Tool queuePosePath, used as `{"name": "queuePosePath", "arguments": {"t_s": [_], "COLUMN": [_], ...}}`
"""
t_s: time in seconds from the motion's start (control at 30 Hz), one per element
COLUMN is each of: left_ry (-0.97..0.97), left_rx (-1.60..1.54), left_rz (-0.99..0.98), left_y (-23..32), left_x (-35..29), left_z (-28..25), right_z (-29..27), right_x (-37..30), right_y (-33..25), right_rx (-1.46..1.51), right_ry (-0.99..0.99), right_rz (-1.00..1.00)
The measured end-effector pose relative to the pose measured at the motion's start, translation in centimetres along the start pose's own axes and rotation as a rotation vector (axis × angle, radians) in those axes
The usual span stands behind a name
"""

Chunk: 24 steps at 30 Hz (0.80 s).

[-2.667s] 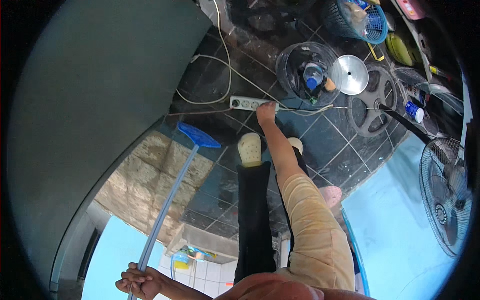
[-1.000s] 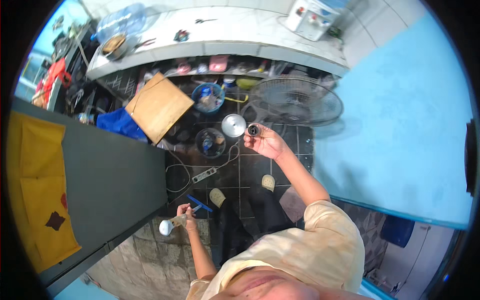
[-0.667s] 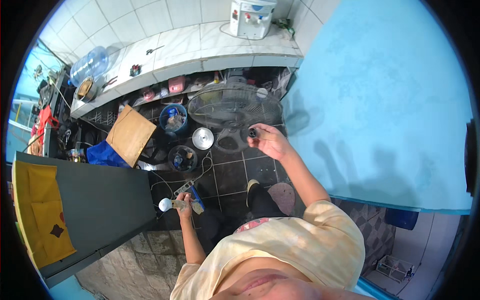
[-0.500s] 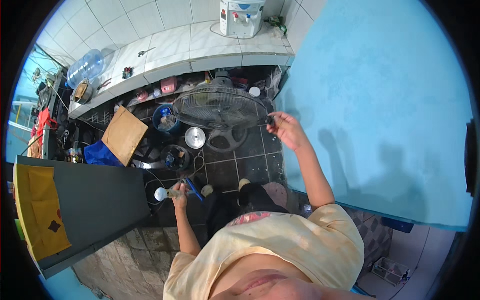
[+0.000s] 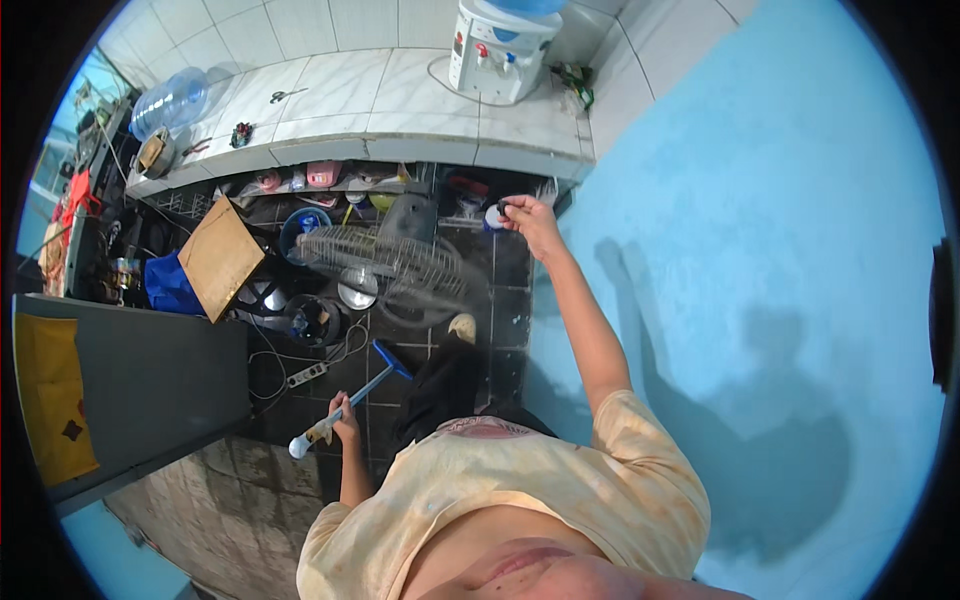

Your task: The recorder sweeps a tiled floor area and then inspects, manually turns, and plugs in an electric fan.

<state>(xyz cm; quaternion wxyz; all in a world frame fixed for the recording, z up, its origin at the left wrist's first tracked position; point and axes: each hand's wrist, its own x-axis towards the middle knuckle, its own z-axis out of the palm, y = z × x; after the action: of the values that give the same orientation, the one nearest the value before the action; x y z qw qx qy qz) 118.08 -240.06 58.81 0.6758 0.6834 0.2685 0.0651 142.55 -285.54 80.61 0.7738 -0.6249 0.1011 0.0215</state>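
Person standing on dark floor tiles, one hand on a squeegee, the other stretched toward a fan.

The left hand point(image 5: 345, 412) grips the squeegee point(image 5: 345, 400) handle, fingers closed around it, blue head near the floor. The right hand point(image 5: 527, 218) pinches a small dark object point(image 5: 503, 209), fingers nearly closed, just beside the standing fan point(image 5: 385, 262).

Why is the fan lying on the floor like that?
It does look odd: the fan is tipped over on the dark tiles, its wire cage facing up, with a loose round metal disc beside it and cords tangled nearby.
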Motion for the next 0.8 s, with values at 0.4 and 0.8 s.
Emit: {"name": "queuePosePath", "arguments": {"t_s": [0.4, 0.8], "left_ry": [0.365, 0.677], "left_rx": [0.307, 0.166], "left_rz": [-0.102, -0.309], "left_y": [7.2, 11.0], "left_x": [-1.9, -7.6], "left_z": [14.0, 22.0], "right_z": [-2.7, 0.6], "right_x": [17.6, 32.1], "right_y": [6.4, 16.1], "right_rx": [-0.333, -0.322], "right_ry": [-0.211, -0.557], "right_rz": [0.039, -0.014]}}
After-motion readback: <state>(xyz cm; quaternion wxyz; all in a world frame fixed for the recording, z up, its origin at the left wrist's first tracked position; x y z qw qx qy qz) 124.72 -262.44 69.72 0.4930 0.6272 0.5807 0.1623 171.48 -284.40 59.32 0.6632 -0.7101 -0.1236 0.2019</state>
